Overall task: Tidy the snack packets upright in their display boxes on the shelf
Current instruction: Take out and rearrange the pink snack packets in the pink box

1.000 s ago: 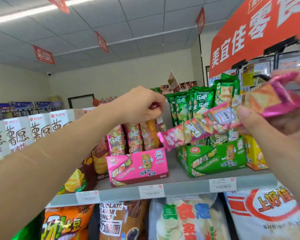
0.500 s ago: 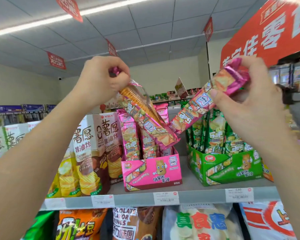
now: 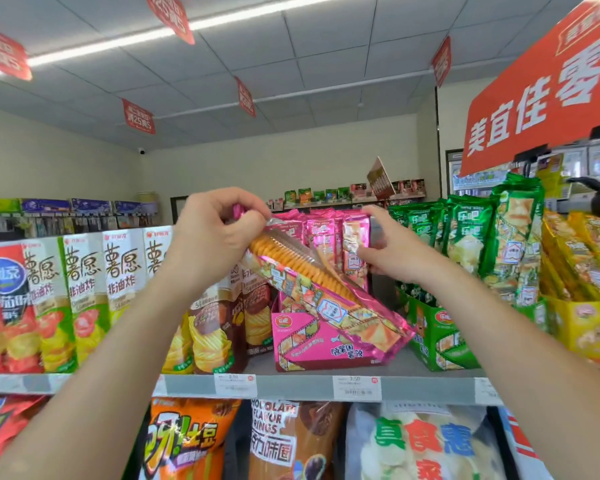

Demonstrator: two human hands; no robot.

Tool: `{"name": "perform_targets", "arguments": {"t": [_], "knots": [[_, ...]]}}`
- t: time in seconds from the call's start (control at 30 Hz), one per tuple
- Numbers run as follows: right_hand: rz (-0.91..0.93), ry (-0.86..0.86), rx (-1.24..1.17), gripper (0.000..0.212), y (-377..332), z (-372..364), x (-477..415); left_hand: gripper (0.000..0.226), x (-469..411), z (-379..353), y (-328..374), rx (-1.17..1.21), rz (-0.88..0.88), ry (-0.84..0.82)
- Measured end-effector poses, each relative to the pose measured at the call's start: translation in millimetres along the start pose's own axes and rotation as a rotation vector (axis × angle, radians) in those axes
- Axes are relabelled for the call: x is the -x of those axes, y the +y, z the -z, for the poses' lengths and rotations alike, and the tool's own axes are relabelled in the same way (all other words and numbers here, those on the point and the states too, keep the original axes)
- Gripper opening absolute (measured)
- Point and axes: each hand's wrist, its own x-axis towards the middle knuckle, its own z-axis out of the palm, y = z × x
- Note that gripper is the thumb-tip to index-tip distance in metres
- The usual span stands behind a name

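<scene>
The pink display box [image 3: 309, 351] is printed cardboard with a low sheen. The tilted packet [image 3: 326, 299] across the box front is glossy pink foil film with a clear plastic window. The upright packets [image 3: 321, 237] inside the box and the green packets [image 3: 468, 230] right of it are glossy foil. The shelf edge [image 3: 291, 388] below the box is smooth, matt grey.

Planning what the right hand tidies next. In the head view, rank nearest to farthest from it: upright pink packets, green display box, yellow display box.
1. upright pink packets: gripped by the right hand, straight ahead.
2. green display box: below it, to the right.
3. yellow display box: far right, beyond the green one.
</scene>
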Motion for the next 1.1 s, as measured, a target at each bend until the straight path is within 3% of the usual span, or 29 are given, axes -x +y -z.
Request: {"name": "perform_targets", "arguments": {"t": [0.07,0.13,0.23,0.3,0.37,0.43,0.5,0.67,0.77,0.93,1.0,1.1], "knots": [[0.037,0.153,0.004,0.066,4,0,19,0.030,10,-3,-1,0.023,0.010,0.026],[0.106,0.173,-0.232,0.062,6,6,51,0.025,21,-7,-1,0.059,0.029,0.059],[0.043,-0.267,-0.726,0.053,9,9,97,0.026,35,-12,-5,0.101,0.075,0.137],[0.106,-0.360,-0.703,0.056,15,-1,118,0.026,44,-15,-5,0.101,0.096,0.187],[0.181,-0.141,-0.584,0.053,21,-15,131,0.027,55,-20,-5,0.128,0.132,0.215],[0.160,0.060,-0.699,0.042,26,-24,141,0.027,65,-23,-6,0.175,0.190,0.184],[0.138,0.137,-0.769,0.037,30,-31,146,0.023,73,-21,-10,0.166,0.228,0.104],[0.051,0.127,-0.755,0.037,42,-36,161,0.011,74,-17,-11,0.158,0.254,0.049],[0.000,0.092,-0.777,0.039,49,-40,167,0.025,69,-21,-6,0.191,0.288,0.031],[-0.041,0.114,-0.815,0.070,62,-41,175,0.032,73,-19,-8,0.250,0.302,-0.111],[-0.055,0.156,-0.915,0.065,68,-42,179,0.034,82,-16,-11,0.300,0.313,-0.201],[-0.057,0.186,-1.088,0.034,72,-43,186,0.047,103,-10,-20,0.360,0.257,-0.350]]}}
